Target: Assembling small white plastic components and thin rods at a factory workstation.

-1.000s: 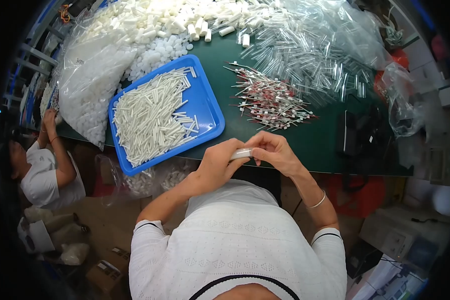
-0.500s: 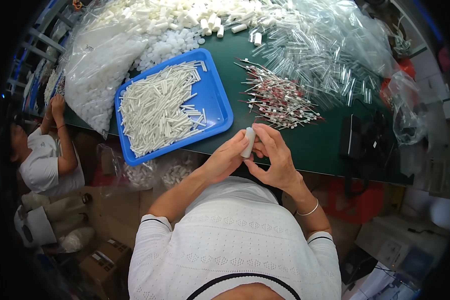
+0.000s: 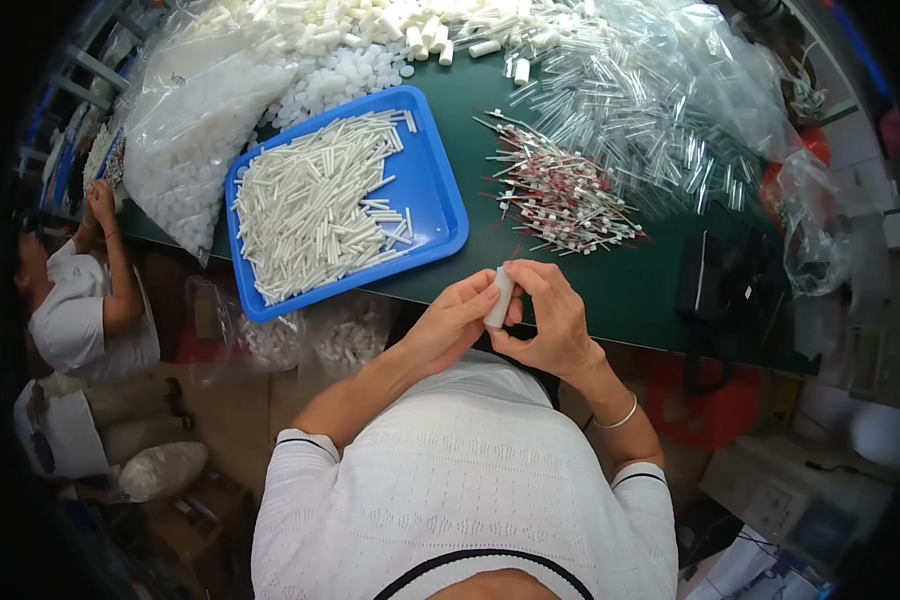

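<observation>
A short white cylinder (image 3: 500, 299) is held between both my hands, tilted slightly, in front of the table's near edge. My left hand (image 3: 459, 318) grips its left side with thumb and fingers. My right hand (image 3: 547, 316) closes on it from the right, fingertips at its upper end and thumb near its lower end. A thin reddish wire seems to stick out by the upper end. Just beyond my hands lies a pile of thin white pieces with red wires (image 3: 568, 198). To the left, a blue tray (image 3: 432, 205) holds many slim white rods (image 3: 315, 210).
Clear plastic tubes (image 3: 660, 140) and a clear bag lie at the back right. Thick white cylinders (image 3: 430, 35) and a bag of translucent white caps (image 3: 180, 150) are at the back left. A black device (image 3: 700, 275) stands on the green table (image 3: 610, 290). Another person (image 3: 95, 300) sits at far left.
The cylinder and my hands have shifted slightly down and the cylinder leans more to the right. The view has moved a little. The other person's hands have moved slightly.
</observation>
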`<state>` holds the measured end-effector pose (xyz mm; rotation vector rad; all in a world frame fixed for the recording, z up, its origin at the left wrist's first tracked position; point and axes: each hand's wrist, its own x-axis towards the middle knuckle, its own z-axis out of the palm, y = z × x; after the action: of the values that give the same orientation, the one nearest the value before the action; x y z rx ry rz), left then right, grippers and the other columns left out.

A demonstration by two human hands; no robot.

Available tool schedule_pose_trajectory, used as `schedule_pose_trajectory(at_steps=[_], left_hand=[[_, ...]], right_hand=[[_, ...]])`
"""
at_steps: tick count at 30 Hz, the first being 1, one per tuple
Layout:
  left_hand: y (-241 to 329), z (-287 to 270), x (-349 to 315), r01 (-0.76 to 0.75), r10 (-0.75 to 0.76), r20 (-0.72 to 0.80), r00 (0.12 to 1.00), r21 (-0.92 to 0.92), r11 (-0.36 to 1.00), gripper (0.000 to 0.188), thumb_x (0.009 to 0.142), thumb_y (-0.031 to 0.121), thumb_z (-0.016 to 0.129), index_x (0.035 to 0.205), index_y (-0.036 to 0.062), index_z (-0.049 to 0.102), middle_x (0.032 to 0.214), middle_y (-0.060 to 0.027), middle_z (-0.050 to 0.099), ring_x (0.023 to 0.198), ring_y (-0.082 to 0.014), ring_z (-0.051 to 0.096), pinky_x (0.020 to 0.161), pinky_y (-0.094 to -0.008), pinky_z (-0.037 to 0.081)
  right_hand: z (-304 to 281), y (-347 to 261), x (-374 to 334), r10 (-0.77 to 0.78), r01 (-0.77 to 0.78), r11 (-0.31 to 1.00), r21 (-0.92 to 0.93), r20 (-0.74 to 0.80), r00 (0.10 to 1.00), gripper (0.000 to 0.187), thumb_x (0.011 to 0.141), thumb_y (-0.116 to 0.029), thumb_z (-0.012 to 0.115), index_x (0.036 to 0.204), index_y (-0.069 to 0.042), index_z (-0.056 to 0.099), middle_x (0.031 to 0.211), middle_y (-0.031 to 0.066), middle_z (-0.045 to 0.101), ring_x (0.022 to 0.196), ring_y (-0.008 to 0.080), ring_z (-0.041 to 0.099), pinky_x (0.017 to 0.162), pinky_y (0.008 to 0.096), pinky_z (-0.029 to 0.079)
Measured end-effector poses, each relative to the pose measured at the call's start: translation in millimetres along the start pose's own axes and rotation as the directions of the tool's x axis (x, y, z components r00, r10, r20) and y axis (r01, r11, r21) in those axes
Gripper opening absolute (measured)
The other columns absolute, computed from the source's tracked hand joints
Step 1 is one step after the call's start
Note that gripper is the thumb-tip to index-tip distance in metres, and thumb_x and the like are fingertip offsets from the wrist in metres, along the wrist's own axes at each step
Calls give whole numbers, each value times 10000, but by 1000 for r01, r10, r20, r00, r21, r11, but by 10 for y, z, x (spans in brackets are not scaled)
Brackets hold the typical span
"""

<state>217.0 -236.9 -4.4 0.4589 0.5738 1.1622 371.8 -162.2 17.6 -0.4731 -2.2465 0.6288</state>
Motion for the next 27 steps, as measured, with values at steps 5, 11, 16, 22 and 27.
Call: schedule_pose_trajectory(at_steps=[5, 11, 16, 22, 27], left_hand=[[11, 32, 3, -6, 6, -17, 1000, -21, 1000, 297, 986, 313, 485, 1124, 50, 499, 958, -48, 577, 873, -100, 543, 807, -256, 459], [-20, -3, -58, 40, -42, -29, 999, -65, 997, 312, 996, 284, 461, 1183, 36, 482, 1007, -102, 611, 837, -125, 580, 797, -281, 491], [233, -162, -520, 44, -1, -197, 980, 214, 976, 419, 966, 204, 491, 1333, 30, 389, 867, -151, 641, 702, -149, 632, 671, -265, 510], [304, -967, -1442, 482, -321, -438, 840, 329, 812, 309, 928, 188, 552, 1197, 39, 525, 740, -58, 639, 495, -45, 478, 404, -196, 308], [-104, -1816, -2248, 582, -350, -673, 652, 147, 800, 318, 889, 191, 597, 1162, 67, 489, 788, -62, 667, 544, -62, 544, 437, -192, 401]], right_hand=[[32, -2, -13, 82, -82, 994, 70, 13, 997, 637, 572, -58, 761, 1153, -7, 506, 1093, 177, 544, 926, 308, 585, 719, 359, 527], [89, -50, -91, 143, -146, 987, 69, 47, 989, 694, 587, -70, 786, 1208, -3, 483, 1127, 177, 521, 987, 335, 557, 799, 373, 504], [-189, 148, -129, 249, -248, 968, -19, 93, 964, 358, 713, -16, 740, 1057, -35, 643, 1043, 124, 590, 957, 275, 586, 794, 344, 493], [-325, 635, -157, 222, -209, 898, -386, -9, 975, 168, 770, -17, 687, 930, -33, 638, 916, 102, 584, 881, 287, 538, 767, 373, 441], [-285, 758, -143, 208, -173, 907, -385, 52, 977, 112, 788, 22, 655, 877, -14, 596, 910, 115, 577, 885, 299, 531, 788, 394, 425]])
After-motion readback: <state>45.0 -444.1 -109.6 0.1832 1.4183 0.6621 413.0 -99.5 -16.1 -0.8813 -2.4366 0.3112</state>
